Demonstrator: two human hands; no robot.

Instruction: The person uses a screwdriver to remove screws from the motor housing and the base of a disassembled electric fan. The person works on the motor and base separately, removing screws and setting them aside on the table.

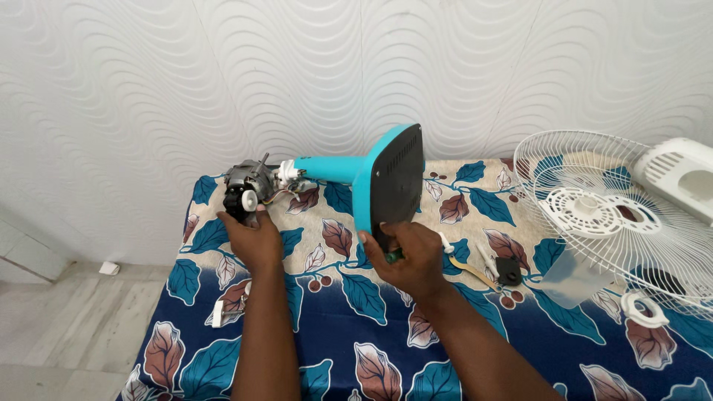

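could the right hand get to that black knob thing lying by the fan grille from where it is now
Probably yes. The black knob lies in the open on the cloth just right of the right hand, nothing between them. But that hand now grips the teal fan base, so it would have to let go.
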